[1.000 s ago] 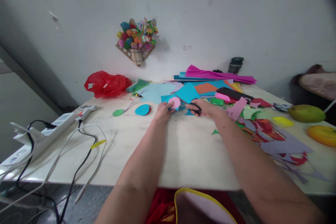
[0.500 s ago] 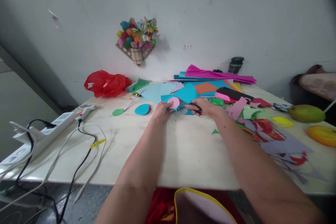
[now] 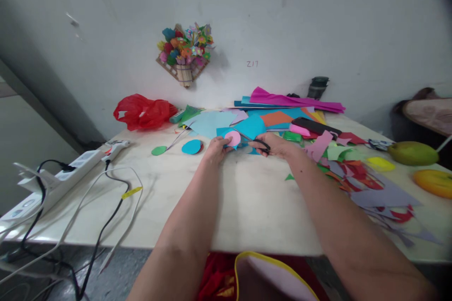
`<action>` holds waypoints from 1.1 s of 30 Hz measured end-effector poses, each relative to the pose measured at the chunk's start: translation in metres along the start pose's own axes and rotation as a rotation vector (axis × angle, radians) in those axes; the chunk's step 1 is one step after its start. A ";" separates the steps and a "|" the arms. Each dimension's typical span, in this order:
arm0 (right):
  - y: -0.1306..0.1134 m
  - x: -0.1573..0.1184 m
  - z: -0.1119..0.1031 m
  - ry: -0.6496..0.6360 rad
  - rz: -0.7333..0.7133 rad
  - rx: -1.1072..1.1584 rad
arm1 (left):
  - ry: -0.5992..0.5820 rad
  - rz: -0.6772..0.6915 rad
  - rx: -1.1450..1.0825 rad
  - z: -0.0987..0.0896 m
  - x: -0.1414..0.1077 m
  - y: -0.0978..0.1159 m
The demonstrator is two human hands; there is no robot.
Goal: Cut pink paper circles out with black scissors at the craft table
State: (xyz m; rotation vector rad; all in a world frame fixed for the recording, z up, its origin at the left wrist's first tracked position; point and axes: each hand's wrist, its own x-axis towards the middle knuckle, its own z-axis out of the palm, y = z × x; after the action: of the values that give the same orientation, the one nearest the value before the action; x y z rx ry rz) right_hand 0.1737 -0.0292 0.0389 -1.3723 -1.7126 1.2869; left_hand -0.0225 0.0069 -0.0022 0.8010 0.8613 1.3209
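Observation:
My left hand (image 3: 216, 149) pinches a pink paper circle (image 3: 233, 138) laid over a piece of blue paper (image 3: 223, 132). Black-handled scissors (image 3: 263, 145) are gripped in my right hand (image 3: 270, 143), their blades pointing left toward the blue paper's edge. The blades are hard to make out against the paper. Left of my hands, a blue paper circle (image 3: 191, 146) lies on the table with a red edge showing under it. Farther left rests a green paper circle (image 3: 158, 150). Blue sheets (image 3: 251, 125) spread just behind my hands.
Paper scraps (image 3: 353, 174) cover the table's right side, near a dark phone (image 3: 314, 126), a green mango (image 3: 412, 152) and an orange fruit (image 3: 433, 182). A red plastic bag (image 3: 144, 112) sits at the back left. A power strip (image 3: 63, 178) with cables lines the left edge.
The pink circle and blue paper have shifted very slightly left in my left hand. The scissors in my right hand have tilted a little. Everything else is as before.

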 end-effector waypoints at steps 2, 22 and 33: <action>0.000 0.001 0.001 -0.016 -0.011 -0.032 | 0.013 0.022 -0.005 -0.002 0.002 -0.001; 0.002 -0.032 -0.060 -0.277 0.025 -0.024 | -0.162 0.053 0.149 -0.005 -0.001 -0.004; 0.002 -0.026 -0.052 -0.336 0.042 -0.081 | -0.167 0.072 0.121 -0.007 0.002 -0.007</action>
State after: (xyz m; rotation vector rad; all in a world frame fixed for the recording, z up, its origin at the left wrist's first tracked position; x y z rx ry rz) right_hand 0.2280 -0.0371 0.0584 -1.2974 -1.9850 1.5574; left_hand -0.0255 0.0085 -0.0114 1.0304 0.7908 1.2537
